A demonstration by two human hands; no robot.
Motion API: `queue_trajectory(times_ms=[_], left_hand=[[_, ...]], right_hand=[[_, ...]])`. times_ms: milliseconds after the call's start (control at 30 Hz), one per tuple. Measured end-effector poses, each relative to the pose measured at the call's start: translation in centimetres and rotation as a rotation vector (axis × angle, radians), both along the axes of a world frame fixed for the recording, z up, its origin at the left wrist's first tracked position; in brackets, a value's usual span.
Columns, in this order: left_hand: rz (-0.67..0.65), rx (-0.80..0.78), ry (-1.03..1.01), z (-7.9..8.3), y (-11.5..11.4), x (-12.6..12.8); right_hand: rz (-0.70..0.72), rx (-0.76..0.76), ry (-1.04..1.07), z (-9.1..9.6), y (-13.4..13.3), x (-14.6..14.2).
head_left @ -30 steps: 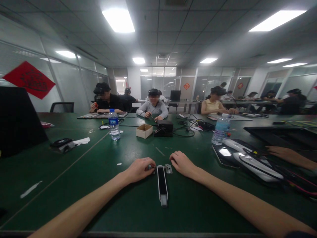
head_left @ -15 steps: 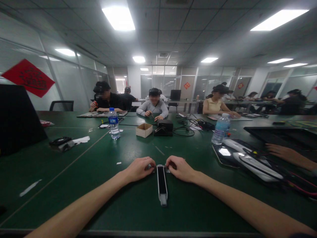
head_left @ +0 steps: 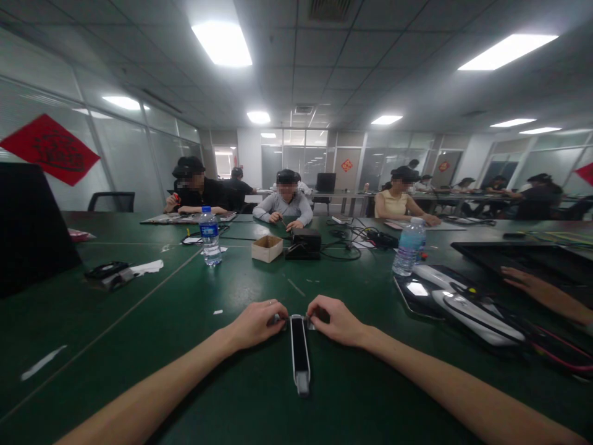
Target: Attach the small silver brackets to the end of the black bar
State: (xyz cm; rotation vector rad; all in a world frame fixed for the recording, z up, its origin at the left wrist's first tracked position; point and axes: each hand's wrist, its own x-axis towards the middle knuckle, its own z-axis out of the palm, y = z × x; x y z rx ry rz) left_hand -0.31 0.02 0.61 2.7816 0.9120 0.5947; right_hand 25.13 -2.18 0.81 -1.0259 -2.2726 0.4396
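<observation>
A long narrow black device with a silver rim lies lengthwise on the green table in front of me. My left hand rests at the left of its far end with fingers curled on a small metal piece. My right hand sits at the right of the same end, fingers pinched on a small silver bracket that is mostly hidden. Both hands touch the table and nearly meet across the device's far end.
A water bottle, a small cardboard box and a black unit with cables stand farther back. Another bottle, white devices and a co-worker's hand are at right. A black screen stands at left. Several people sit across the table.
My right hand slid left onto the silver bracket beside the device's far end and closed on it. The left hand stayed put. The view tilted slightly.
</observation>
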Motion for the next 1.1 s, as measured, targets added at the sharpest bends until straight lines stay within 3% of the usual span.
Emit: queue_trajectory(times_ms=[433,700,1100], left_hand=[[-0.008,0.015,0.004,0.1,-0.1,-0.1],[-0.004,0.001,0.011,-0.1,0.2,0.0],[-0.034,-0.001,-0.004,-0.4,0.7,0.1]], right_hand=[[0.045,-0.062,0.004,-0.2,0.6,0.7],[0.013,0.041,-0.126,-0.5,1.1,1.0],[0.035,0.147,-0.134,-0.7,1.1,0.9]])
